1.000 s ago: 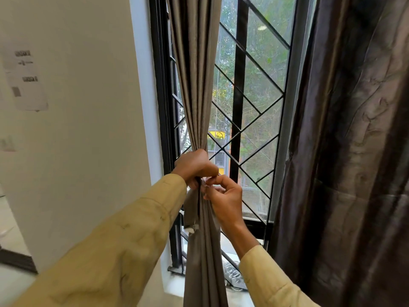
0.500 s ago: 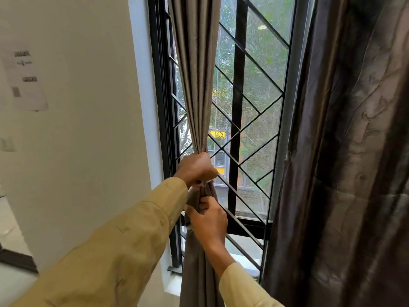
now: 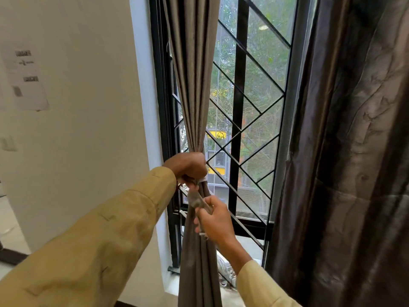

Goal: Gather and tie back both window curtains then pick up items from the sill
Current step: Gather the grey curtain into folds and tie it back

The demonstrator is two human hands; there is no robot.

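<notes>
Left grip [image 3: 188, 167]: my fist is closed round the gathered taupe curtain [image 3: 192, 85], bunched in front of the window grille [image 3: 238, 107].
Right grip [image 3: 215, 218]: just below, pinching a fabric tie-back strip [image 3: 199, 201] that runs up to my left fist.
Dark curtain [image 3: 354, 151]: hanging loose on the right.
Sill [image 3: 252, 242]: a pale item [image 3: 224, 268] lies on it, half hidden by my wrist.

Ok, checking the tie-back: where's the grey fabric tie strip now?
In the head view, centre frame, the grey fabric tie strip runs from under the left hand down to the right hand, against the gathered taupe curtain.
</notes>
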